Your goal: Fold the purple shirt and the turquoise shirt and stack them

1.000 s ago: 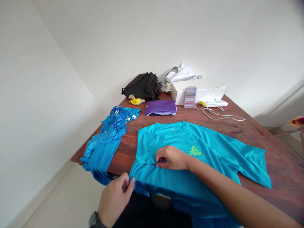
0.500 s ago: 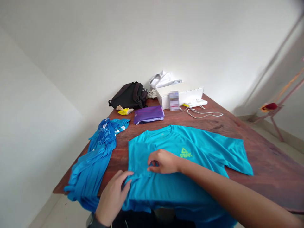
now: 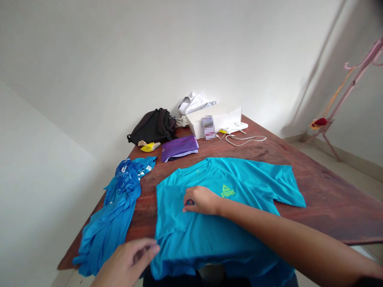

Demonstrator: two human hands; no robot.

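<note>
A turquoise T-shirt [image 3: 209, 239] with a green logo is spread on the wooden table, its lower part hanging over the front edge. Its left side is folded inward, while the sleeve on the right lies stretched out. My right hand [image 3: 202, 200] rests on the chest, thumb and fingers pinched at the end of the folded-in part. Just off the shirt's left edge is my left hand [image 3: 128, 259], somewhat blurred, thumb and fingers curved with a gap between them and nothing visible inside. Left of the shirt lies a crumpled blue garment [image 3: 110, 219].
Behind the shirt sit a folded purple cloth [image 3: 180, 147], a yellow packet [image 3: 149, 147] and a black backpack [image 3: 152, 126]. A white box [image 3: 221, 119], a white cable [image 3: 248, 139] and a white bag [image 3: 196, 103] are farther back. A pink stand [image 3: 356, 85] is on the right.
My left hand has drawn back down and left, off the shirt's edge. My right hand stays at the folded part, its fingertips closer together. The view has shifted slightly right.
</note>
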